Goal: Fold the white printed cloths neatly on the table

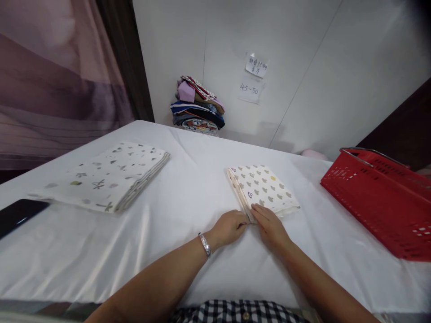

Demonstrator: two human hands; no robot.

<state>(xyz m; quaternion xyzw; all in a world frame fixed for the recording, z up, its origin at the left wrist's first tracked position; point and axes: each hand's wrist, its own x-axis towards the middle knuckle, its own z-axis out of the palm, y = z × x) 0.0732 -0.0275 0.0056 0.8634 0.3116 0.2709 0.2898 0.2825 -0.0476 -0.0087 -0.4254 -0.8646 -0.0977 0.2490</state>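
1. Two bare hands are meeting at the near corner of a small folded cream cloth printed with grey hearts (264, 187), which is lying on the white-covered table (188, 188), left of the red plastic basket (380, 202).
2. The left hand (229, 228), a silver bracelet (204, 244) on its wrist, is pinching the layered corner between thumb and fingers.
3. The right hand (269, 224) is pressing flat on that same corner, fingers together.
4. The cloth is looking soft, thin and light; it is likely to flop and unfold if lifted by one corner, so gripping all layers along the folded edge seems safest.
5. Well left of the basket, a larger folded cream cloth with grey leaf print (107, 177) is resting.
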